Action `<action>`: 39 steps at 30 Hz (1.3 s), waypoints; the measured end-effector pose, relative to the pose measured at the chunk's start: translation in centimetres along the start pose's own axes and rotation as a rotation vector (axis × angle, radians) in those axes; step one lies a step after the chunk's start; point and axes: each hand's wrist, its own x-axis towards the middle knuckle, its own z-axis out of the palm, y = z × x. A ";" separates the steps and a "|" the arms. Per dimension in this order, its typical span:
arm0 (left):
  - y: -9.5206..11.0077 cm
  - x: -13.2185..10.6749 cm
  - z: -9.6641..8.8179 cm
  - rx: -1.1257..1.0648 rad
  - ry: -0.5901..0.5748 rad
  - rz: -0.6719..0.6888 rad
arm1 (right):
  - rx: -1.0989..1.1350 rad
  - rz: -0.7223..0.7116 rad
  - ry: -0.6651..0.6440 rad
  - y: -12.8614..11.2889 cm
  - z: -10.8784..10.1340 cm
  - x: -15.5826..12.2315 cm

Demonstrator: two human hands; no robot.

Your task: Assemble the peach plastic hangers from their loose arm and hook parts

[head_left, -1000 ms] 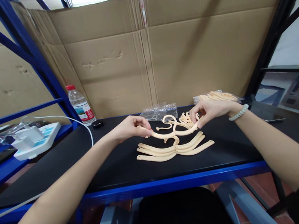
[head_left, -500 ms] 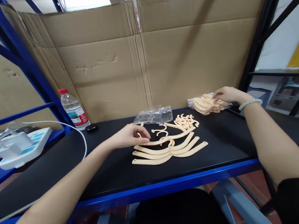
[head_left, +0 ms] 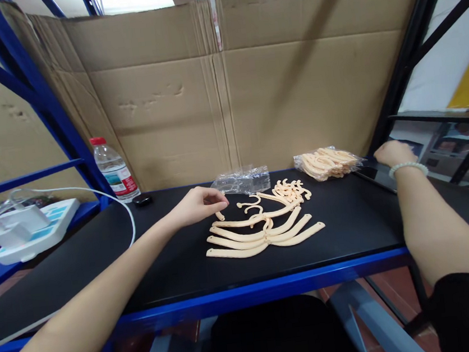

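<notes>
Loosely curled, my left hand (head_left: 201, 205) hovers at the left end of the laid-out hanger pieces, thumb and fingers slightly apart with nothing visible between them. A short cream piece (head_left: 220, 216) shows just below it, partly hidden by the fingers. Several curved cream hanger arms (head_left: 242, 245) lie in left and right rows, meeting in the middle. Behind them are loose hooks (head_left: 256, 200) and a heap of small hooks (head_left: 291, 190). My right hand (head_left: 396, 153) is above the dark flat device (head_left: 376, 178) at the far right; its fingers are blurred and turned away.
A clear bag of cream pieces (head_left: 328, 163) lies at the back right, and a crumpled clear bag (head_left: 241, 181) at the back middle. A water bottle (head_left: 116, 170), a small black object (head_left: 142, 200), a white cable (head_left: 132, 221) and a power strip (head_left: 39, 229) are left. Cardboard (head_left: 312, 77) stands behind.
My right hand has left the bag of cream pieces and moved right, over the dark device. My left hand has lifted slightly up and left, away from the hanger arm it was beside.
</notes>
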 end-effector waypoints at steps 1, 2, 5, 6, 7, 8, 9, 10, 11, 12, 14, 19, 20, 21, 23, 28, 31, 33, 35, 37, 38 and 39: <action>-0.1 0.0 0.0 0.021 0.041 -0.010 | -0.004 0.056 0.039 -0.7 -0.3 0.1; -0.3 0.1 0.0 0.056 0.086 -0.020 | 0.016 0.092 0.086 -1.7 -0.6 0.1; -0.8 0.2 0.2 0.242 0.216 -0.068 | 0.267 -0.077 0.185 -7.1 -1.4 -1.6; -1.0 0.3 0.3 0.311 0.239 -0.096 | 0.405 -0.243 0.138 -9.5 -1.4 -2.7; -1.1 0.4 0.4 0.367 0.243 -0.128 | 0.496 -0.422 0.038 -11.9 -1.3 -4.2; -1.4 0.4 0.6 0.407 0.235 -0.165 | 0.535 -0.619 -0.108 -14.3 -1.1 -5.7; -1.6 0.5 0.9 0.432 0.218 -0.205 | 0.510 -0.822 -0.248 -16.4 -0.7 -7.3; -1.9 0.7 1.2 0.447 0.201 -0.244 | 0.455 -1.006 -0.352 -18.3 -0.2 -8.8; -2.1 0.8 1.5 0.462 0.195 -0.280 | 0.398 -1.129 -0.421 -19.8 0.4 -10.0; -2.5 0.9 1.8 0.478 0.191 -0.308 | 0.351 -1.185 -0.456 -20.9 1.1 -11.0; -3.1 1.2 2.4 0.525 0.190 -0.332 | 0.281 -1.217 -0.484 -21.8 2.5 -12.1; -3.9 2.0 2.8 0.543 0.173 -0.357 | 0.258 -1.193 -0.499 -21.1 4.6 -12.3; -4.0 2.1 2.5 0.537 0.169 -0.368 | 0.266 -1.199 -0.491 -21.1 4.8 -12.4; -4.0 2.2 2.2 0.530 0.161 -0.381 | 0.275 -1.206 -0.476 -21.1 4.9 -12.5; -3.9 2.2 1.4 0.515 0.145 -0.412 | 0.297 -1.215 -0.445 -21.2 5.0 -12.8; -3.4 1.6 -1.3 0.470 0.086 -0.500 | 0.338 -1.212 -0.435 -21.5 4.9 -12.9; -3.3 1.0 -3.2 0.404 0.003 -0.535 | 0.453 -1.177 -0.469 -21.2 4.4 -12.1; -3.4 0.6 -4.4 0.296 -0.046 -0.551 | 0.552 -1.123 -0.518 -20.8 3.6 -11.4; -3.5 0.2 -5.5 0.218 -0.070 -0.567 | 0.648 -1.065 -0.608 -20.4 2.7 -10.9; -3.4 -0.2 -6.4 0.162 -0.112 -0.562 | 0.740 -1.031 -0.716 -20.0 1.8 -10.4; -3.3 -0.4 -6.7 0.138 -0.140 -0.554 | 0.783 -1.015 -0.756 -19.9 1.5 -10.3; -3.2 -0.5 -6.9 0.115 -0.160 -0.539 | 0.823 -0.994 -0.776 -19.8 1.3 -10.1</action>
